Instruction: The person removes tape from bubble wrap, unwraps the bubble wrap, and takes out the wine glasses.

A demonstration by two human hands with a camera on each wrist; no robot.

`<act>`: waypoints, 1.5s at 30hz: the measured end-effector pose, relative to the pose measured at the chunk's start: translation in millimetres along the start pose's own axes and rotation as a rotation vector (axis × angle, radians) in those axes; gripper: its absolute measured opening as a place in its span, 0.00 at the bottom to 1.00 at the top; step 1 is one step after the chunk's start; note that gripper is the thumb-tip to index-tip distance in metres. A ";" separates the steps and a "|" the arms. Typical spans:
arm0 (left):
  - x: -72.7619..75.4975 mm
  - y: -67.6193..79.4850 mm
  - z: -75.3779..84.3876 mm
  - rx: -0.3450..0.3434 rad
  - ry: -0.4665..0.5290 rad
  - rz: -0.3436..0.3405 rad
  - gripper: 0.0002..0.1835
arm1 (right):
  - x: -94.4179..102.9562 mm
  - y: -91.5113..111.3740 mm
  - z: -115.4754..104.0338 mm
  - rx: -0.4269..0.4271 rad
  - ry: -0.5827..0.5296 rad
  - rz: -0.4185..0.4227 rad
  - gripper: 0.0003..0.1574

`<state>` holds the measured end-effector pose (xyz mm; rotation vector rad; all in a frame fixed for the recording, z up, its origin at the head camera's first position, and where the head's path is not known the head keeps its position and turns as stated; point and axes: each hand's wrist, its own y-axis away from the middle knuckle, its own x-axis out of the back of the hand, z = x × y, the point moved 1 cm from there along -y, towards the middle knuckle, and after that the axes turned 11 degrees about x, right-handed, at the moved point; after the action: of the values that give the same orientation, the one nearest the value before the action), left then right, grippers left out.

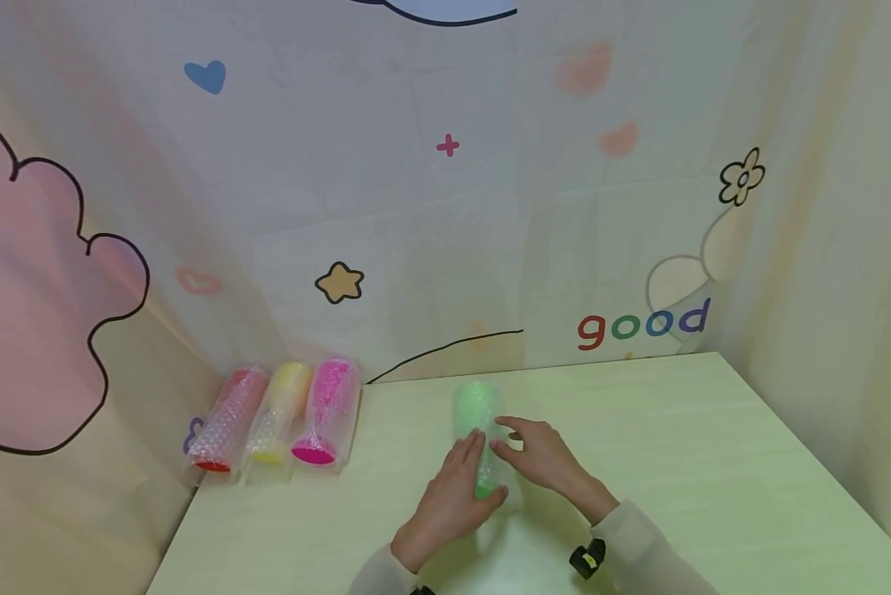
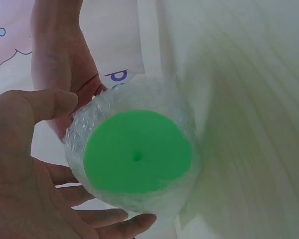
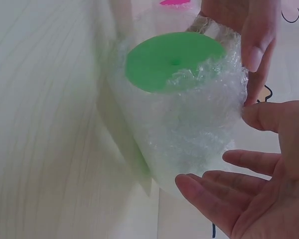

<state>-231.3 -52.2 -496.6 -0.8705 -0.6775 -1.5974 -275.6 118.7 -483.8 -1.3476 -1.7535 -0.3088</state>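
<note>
A: Grip?
B: Neither hand's clenched. L hand (image 1: 453,496) lies straight-fingered vs. the L side of the green bubble-wrapped bundle (image 1: 477,405); R hand (image 1: 542,454) looks relaxed, fingertips at its R edge.
A: Bundle's lie?
B: On the table (image 1: 713,438), btwn the 2 hands, long axis front to back. L hand's nearer, overlapping its near half.
A: Wrist views add anything?
B: Yep: L wrist shows the round green end (image 2: 114,144) w/ 1 small centre dimple (image 2: 137,156); head view doesn't.
A: Further out?
B: 3 more wrapped bundles (image 1: 285,397), well apart, L.

Table (image 1: 721,471) passable at right; wrapped green bundle (image 1: 478,405) blocks centre; three bundles (image 1: 280,409), left.
</note>
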 end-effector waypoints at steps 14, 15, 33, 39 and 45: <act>3.3 -19.5 -25.2 0.027 0.224 -0.107 0.41 | 1.0 -0.5 -2.3 -0.019 0.006 0.024 0.26; 3.2 -19.2 -24.8 0.023 0.225 -0.112 0.41 | 1.0 -0.9 -2.3 -0.020 0.011 0.027 0.27; -2.9 -18.4 -19.1 0.009 0.214 -0.119 0.42 | 6.1 -1.1 -2.8 0.014 0.149 0.017 0.26; -3.3 -17.5 -16.0 -0.019 0.190 -0.125 0.42 | 7.6 -1.0 -4.2 0.039 0.235 0.022 0.24; -4.7 -17.2 -14.4 -0.036 0.173 -0.121 0.40 | 6.9 -1.6 -3.8 0.063 0.263 0.028 0.20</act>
<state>-250.3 -57.8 -508.1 -0.7187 -0.5896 -1.7754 -275.4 120.2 -475.8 -1.2261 -1.5125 -0.3926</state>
